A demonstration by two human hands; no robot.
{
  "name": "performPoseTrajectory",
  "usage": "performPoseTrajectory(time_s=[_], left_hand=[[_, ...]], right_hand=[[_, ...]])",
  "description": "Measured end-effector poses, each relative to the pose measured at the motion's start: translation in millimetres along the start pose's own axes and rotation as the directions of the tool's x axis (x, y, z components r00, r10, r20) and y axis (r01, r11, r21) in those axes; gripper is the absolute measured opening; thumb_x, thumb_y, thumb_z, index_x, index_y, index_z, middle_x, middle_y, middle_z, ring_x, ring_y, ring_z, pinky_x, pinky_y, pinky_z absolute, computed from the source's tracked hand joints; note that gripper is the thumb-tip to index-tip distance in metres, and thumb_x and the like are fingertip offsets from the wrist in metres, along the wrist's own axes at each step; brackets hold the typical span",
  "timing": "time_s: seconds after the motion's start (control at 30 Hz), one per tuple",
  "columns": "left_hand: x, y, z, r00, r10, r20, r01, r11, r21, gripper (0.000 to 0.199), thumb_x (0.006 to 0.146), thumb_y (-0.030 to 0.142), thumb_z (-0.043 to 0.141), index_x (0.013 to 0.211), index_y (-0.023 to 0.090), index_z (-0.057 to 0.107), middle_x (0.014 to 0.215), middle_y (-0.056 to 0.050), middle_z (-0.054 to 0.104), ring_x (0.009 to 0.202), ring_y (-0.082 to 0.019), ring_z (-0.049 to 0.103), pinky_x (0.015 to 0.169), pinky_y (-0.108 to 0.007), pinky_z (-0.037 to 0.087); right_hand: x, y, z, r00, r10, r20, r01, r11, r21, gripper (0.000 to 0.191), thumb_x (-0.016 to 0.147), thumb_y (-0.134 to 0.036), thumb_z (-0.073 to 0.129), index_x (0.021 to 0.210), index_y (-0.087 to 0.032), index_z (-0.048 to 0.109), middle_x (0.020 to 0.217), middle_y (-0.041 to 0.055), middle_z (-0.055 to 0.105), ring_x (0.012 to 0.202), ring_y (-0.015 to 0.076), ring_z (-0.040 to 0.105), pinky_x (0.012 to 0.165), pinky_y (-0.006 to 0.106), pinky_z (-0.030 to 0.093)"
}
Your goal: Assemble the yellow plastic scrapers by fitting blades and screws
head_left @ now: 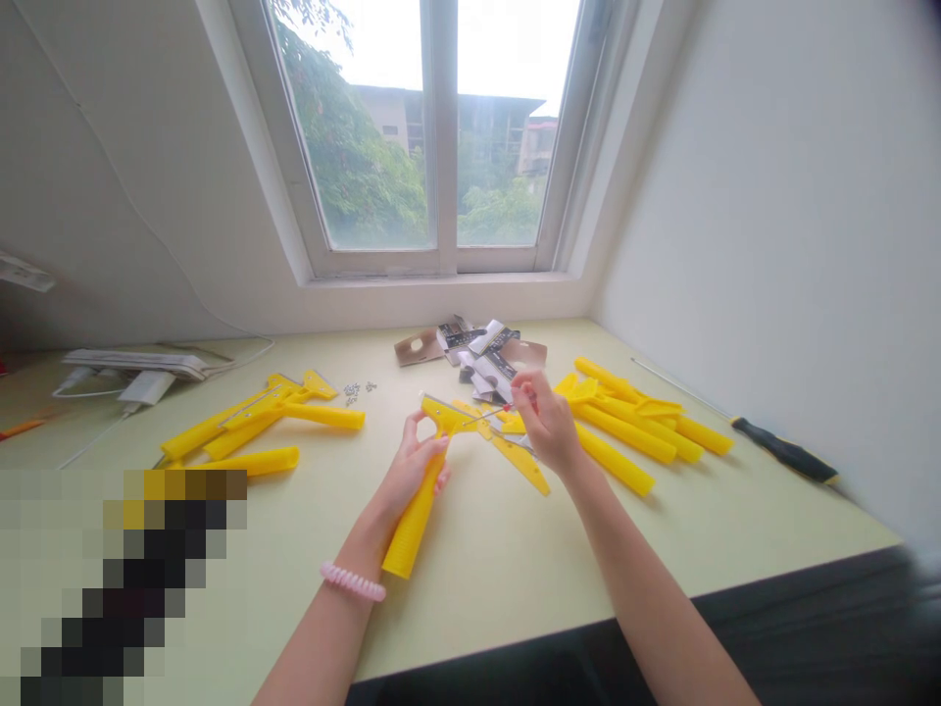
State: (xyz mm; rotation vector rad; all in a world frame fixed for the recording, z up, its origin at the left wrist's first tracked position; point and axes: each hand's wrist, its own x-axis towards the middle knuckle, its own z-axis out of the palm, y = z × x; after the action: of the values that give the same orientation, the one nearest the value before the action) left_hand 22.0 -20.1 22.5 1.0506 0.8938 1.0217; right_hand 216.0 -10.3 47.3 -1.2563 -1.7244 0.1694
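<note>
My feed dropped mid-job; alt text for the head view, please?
A person's left grip holds a yellow tool while the right grip holds an apparent screwdriver to the tool's head. More yellow parts lie either side on the pale table, cardboard packaging behind.

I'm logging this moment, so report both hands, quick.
Left hand: closed around the handle of a yellow tool.
Right hand: closed, holding a thin screwdriver pointed at that tool's head.

I notice a pale pink band, coiled like a telephone cord, round the left forearm behind the left hand, toward seven o'clock; the right hand, near four o'clock, is bare.
</note>
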Motion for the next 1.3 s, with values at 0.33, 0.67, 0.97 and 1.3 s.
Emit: performPoseTrajectory(time_s=[0.33,0.67,0.97,1.3], left_hand=[[-0.8,0.6,1.6,1.000,0.001,-0.004,-0.001,1.000,-0.010,0.048,0.071,0.029,0.053,0.109,0.028,0.025,0.076,0.004,0.051,0.034,-0.004,0.043,0.031,-0.016,0.029],[-1.6,1.3,1.6,1.000,-0.018,-0.007,0.018,0.999,0.035,0.048,0.071,0.029,0.053,0.110,0.028,0.025,0.072,0.004,0.052,0.036,-0.005,0.043,0.032,-0.016,0.029],[-0.2,0.5,1.8,1.000,-0.008,-0.018,0.008,1.000,0.022,0.050,0.070,0.030,0.055,0.110,0.027,0.025,0.062,0.006,0.050,0.034,-0.006,0.043,0.033,-0.016,0.030],[0.0,0.7,0.5,0.999,-0.006,-0.049,0.006,1.000,0.014,0.051,0.069,0.029,0.054,0.112,0.027,0.027,0.072,0.003,0.056,0.034,-0.006,0.044,0.032,-0.017,0.030]], right_hand=[[1.0,1.9,1.1,0.999,-0.027,-0.031,0.026,1.000,-0.015,0.011,0.082,-0.024,0.039,0.088,-0.021,0.047,0.080,0.0016,0.057,0.071,0.0153,0.056,0.063,0.025,0.040],[-0.3,-0.5,-1.8,0.999,-0.017,0.039,0.021,0.993,-0.114,0.013,0.084,-0.027,0.038,0.087,-0.022,0.049,0.058,-0.0026,0.056,0.051,0.0128,0.050,0.049,0.022,0.032],[1.4,2.6,-1.7,0.996,-0.072,0.060,0.076,0.995,-0.067,0.013,0.081,-0.021,0.039,0.091,-0.021,0.047,0.086,0.0040,0.055,0.079,0.0169,0.054,0.070,0.029,0.041],[-0.5,-2.8,-2.0,0.989,-0.077,0.126,0.082,0.996,-0.036,0.008,0.082,-0.025,0.043,0.077,-0.022,0.048,0.070,-0.0002,0.059,0.063,0.0134,0.054,0.057,0.023,0.038]])
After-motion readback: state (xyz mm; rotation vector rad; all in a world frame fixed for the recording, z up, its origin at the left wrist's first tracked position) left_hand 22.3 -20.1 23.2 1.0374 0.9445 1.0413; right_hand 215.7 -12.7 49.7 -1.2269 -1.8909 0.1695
